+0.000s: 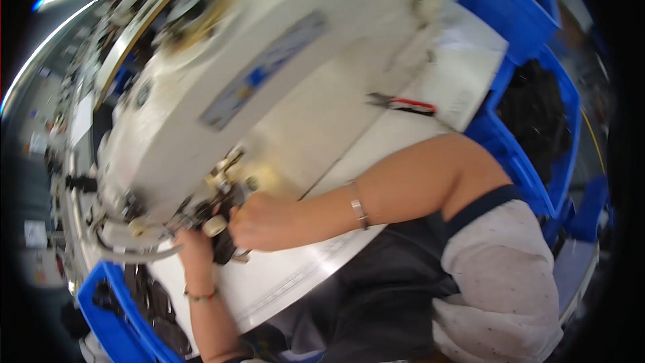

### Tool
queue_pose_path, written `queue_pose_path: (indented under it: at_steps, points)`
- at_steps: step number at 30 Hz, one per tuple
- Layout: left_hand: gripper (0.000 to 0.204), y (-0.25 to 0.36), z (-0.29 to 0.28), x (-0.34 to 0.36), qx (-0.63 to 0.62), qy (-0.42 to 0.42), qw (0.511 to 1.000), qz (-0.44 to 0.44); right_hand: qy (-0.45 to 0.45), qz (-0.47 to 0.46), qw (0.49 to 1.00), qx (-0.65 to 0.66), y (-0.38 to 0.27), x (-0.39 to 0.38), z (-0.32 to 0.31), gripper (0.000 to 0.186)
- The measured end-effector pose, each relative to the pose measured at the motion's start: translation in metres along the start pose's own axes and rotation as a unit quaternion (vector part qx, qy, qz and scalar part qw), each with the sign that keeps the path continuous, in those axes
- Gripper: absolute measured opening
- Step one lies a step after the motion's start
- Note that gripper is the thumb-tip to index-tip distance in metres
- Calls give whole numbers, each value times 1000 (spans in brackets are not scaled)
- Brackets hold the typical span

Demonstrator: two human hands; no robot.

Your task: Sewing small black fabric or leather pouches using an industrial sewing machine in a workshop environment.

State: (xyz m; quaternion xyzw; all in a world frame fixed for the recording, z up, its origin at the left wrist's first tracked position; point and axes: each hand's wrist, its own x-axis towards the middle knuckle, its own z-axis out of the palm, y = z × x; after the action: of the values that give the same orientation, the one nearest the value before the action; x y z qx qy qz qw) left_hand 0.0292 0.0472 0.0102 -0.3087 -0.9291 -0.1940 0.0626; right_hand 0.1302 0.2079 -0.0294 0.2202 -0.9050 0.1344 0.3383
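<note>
A large white sewing machine (181, 94) slants across the view, its needle and presser-foot area (222, 191) at the lower left. My right hand (259, 223) is closed beside the presser foot, fingers curled inward; what it grips is hidden. Just left of it, my left hand (195, 247) reaches up under the machine head, its fingers mostly covered by metal parts and blurred. Between both hands shows a small black piece (224, 250), too blurred to name. A pair of pliers with red and black handles (411, 105) lies on the machine bed, above my right forearm.
Blue bins stand at the right, one (571, 121) with black pieces (534, 111) inside. Another blue bin (111, 319) with dark pieces is at the lower left. A curved metal arm (138, 254) juts out near my left hand. Dark cloth (376, 296) covers my lap.
</note>
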Motion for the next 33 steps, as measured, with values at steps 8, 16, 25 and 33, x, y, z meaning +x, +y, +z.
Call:
queue_pose_path:
  at_steps: [8, 16, 25, 33]
  points:
    - [35, 3, -6, -3, -16, 93, 987, 133, -43, -19, 999, 16, -4, 19, 7, 11]
    - [37, -15, -25, -38, -96, -78, 990, 74, -102, -43, 993, 46, -23, 13, -20, 18]
    - [43, -93, -80, -85, 112, 11, 993, 31, 36, 347, 920, -177, -47, -156, -255, 13]
    - [60, -236, -45, -55, 389, 142, 906, 91, -40, 537, 686, -489, -20, -328, -342, 21]
